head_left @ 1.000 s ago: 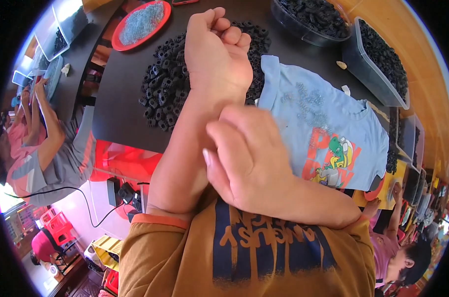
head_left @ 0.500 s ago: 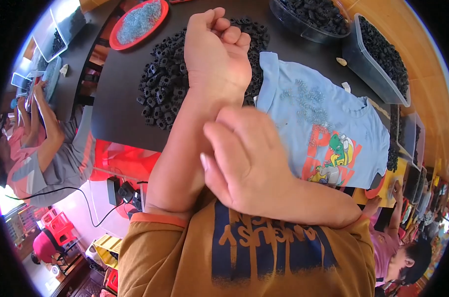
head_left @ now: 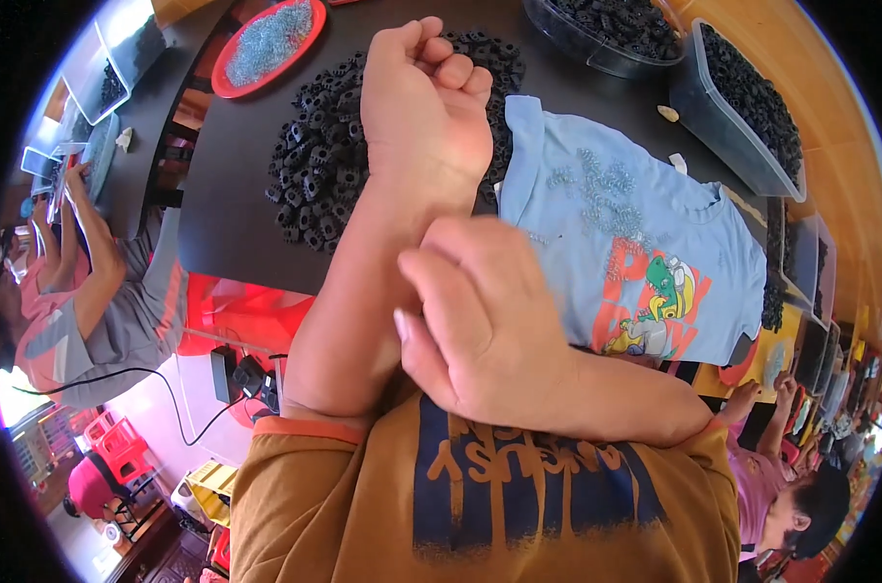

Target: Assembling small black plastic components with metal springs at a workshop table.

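My left hand (head_left: 426,102) lies palm up over a heap of small black plastic parts (head_left: 319,160). Its fingers curl loosely inward, with nothing visible in them. Across that forearm reaches my right hand (head_left: 489,316), its bent fingers against the skin and the thumb lower down. The right fingertips are partly hidden, and no object shows in that hand. Just right of the forearms, a light blue T-shirt (head_left: 562,194) with a cartoon print is spread on the dark table (head_left: 227,219). Small clear coiled springs (head_left: 606,194) lie scattered on the shirt.
A red plate (head_left: 229,87) of springs stands at the far left. A round clear bowl (head_left: 606,60) and a rectangular tub (head_left: 742,136) hold more black parts at the far right. Other people sit on both sides. A black cable (head_left: 169,389) hangs at lower left.
The right hand has shifted slightly on the left forearm and its fingers are blurred a little less. The left hand stays in place. The view has moved slightly.
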